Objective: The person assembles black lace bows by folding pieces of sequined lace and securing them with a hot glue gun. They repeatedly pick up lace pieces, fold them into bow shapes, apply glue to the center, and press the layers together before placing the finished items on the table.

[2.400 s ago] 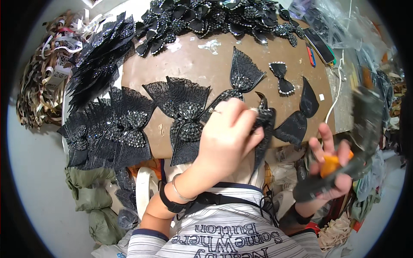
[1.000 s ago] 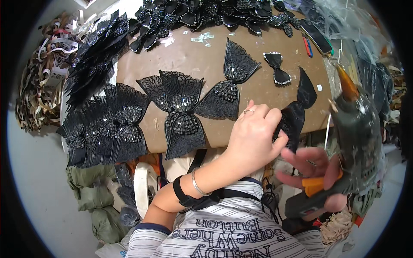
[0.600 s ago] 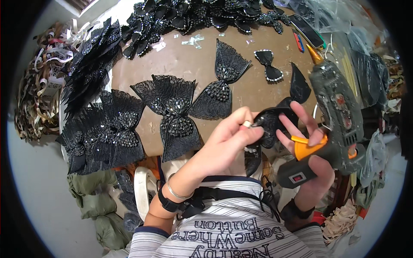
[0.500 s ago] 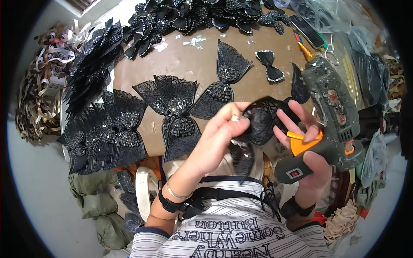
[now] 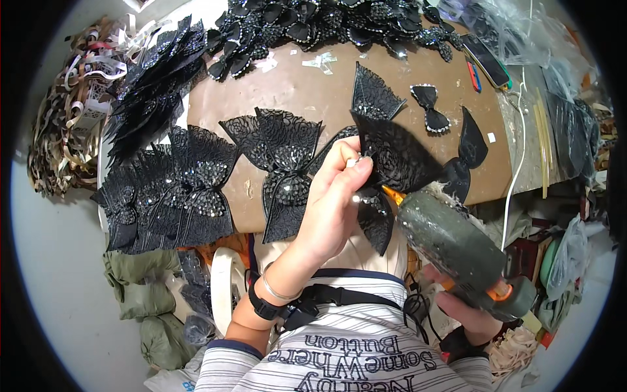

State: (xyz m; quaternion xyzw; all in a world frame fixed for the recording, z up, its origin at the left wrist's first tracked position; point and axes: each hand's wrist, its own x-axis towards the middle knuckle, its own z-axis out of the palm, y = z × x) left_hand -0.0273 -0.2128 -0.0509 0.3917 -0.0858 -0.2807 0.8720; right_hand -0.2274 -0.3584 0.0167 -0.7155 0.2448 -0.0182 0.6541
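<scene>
My left hand point(image 5: 341, 189) pinches a black lace bow point(image 5: 396, 154) at its middle, its wide lobe standing up and its narrower lobe hanging below. In my right hand point(image 5: 467, 313) is a dark grey glue gun point(image 5: 454, 238), gripped by the handle, its body hiding most of the fingers. The gun's orange nozzle points up-left and reaches the bow's middle; whether it touches cannot be told. On the table beyond lie a large sequinned lace bow point(image 5: 282, 157), a small black bow with a beaded edge point(image 5: 429, 108) and a plain black bow-shaped piece point(image 5: 471, 147).
A row of overlapping lace bows point(image 5: 186, 189) covers the table's left front. Black sequinned pieces point(image 5: 313, 29) pile along the back. A phone point(image 5: 486, 60) lies at the back right. The gun's white cord point(image 5: 520, 144) runs down the right side. Ribbon bundles point(image 5: 72, 117) hang at the left.
My right hand has closed round the glue gun and swung its nozzle down-left to the bow. The bow in my left hand has turned, its wide lobe now spread upright.
</scene>
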